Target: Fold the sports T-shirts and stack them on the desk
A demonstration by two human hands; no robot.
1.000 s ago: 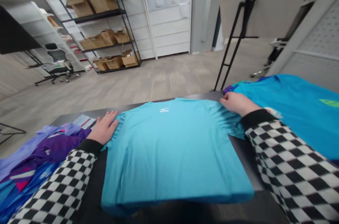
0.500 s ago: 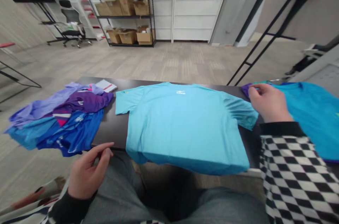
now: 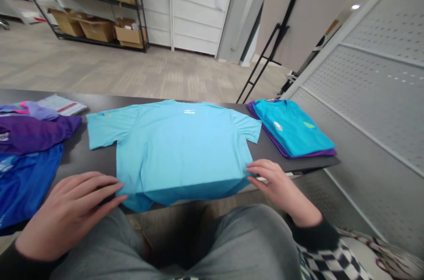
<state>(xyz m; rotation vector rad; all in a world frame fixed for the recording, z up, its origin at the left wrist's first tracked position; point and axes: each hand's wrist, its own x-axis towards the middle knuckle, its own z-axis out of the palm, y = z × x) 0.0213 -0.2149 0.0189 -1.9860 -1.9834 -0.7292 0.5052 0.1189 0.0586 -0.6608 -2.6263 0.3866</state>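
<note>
A light-blue T-shirt (image 3: pixel 175 147) lies flat and face up at the centre of a dark tabletop (image 3: pixel 298 163), directly ahead of the person. Its long axis runs far to near, with the collar at the far side and the hem at the near side, where the cloth rolls over the table's near edge. The short sleeves spread left and right. The left hand (image 3: pixel 66 213) is open, with fingers extended and together, and its fingertips (image 3: pixel 115 188) reach the shirt's near left edge. The right hand (image 3: pixel 278 187) is also open, its fingers slightly curved, and its fingertips (image 3: pixel 253 167) rest at the near right corner of the body. Neither hand shows a clear grip, and the right hand sits slightly closer on the cloth. Grey trousers (image 3: pixel 212 244) occupy the foreground. To the left lie a purple garment (image 3: pixel 29 134), a blue garment (image 3: pixel 26 178) and a paper packet (image 3: pixel 61 104). To the right sits a folded teal shirt (image 3: pixel 291 127) on a purple layer. Beyond the table are a carpeted floor (image 3: pixel 149 77), metal shelving (image 3: pixel 99 6) holding cardboard boxes, and a perforated white panel (image 3: pixel 374 72).
</note>
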